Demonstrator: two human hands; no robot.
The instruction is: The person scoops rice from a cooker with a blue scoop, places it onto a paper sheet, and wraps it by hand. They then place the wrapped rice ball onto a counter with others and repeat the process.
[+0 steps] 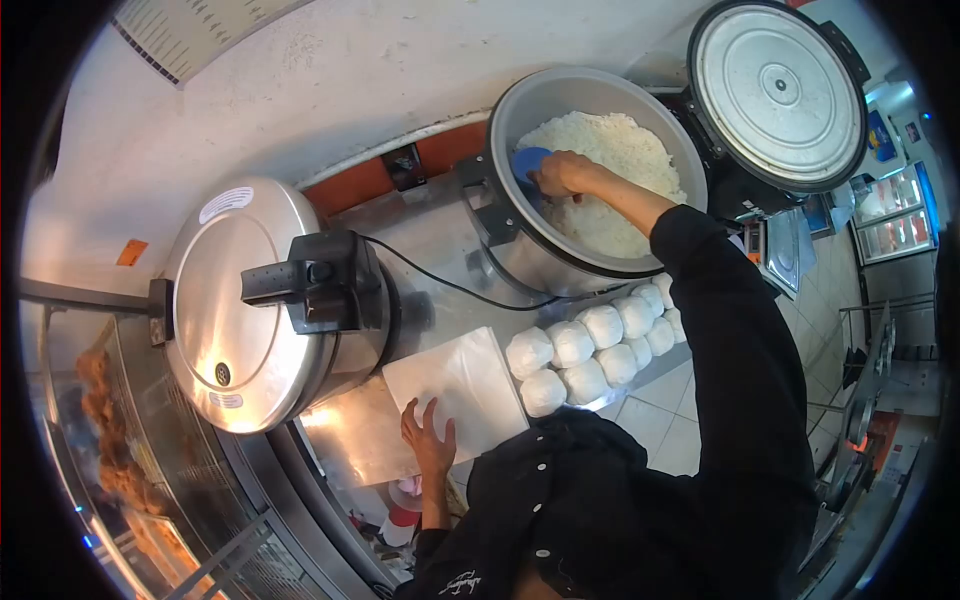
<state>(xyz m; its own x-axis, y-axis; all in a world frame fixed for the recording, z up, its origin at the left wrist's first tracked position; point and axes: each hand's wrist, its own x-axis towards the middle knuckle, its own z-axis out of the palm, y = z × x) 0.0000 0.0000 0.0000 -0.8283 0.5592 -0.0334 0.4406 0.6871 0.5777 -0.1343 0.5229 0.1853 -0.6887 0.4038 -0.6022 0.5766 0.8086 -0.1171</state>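
My right hand (563, 174) reaches into the open rice cooker pot (520, 105) and grips a blue rice scoop (528, 160) pressed into the cooked white rice (610, 150). My left hand (430, 440) lies flat, fingers spread, on the near edge of a white paper sheet (462, 385) spread on the steel counter (420, 260). Beside the sheet lie several white wrapped rice balls (590, 350) in two rows, just below the pot.
A second, closed steel rice cooker (250, 310) with a black handle stands left of the sheet, its cord (440, 280) running across the counter. The open pot's lid (780, 90) stands upright behind it. A glass case with fried food (110, 440) is at left.
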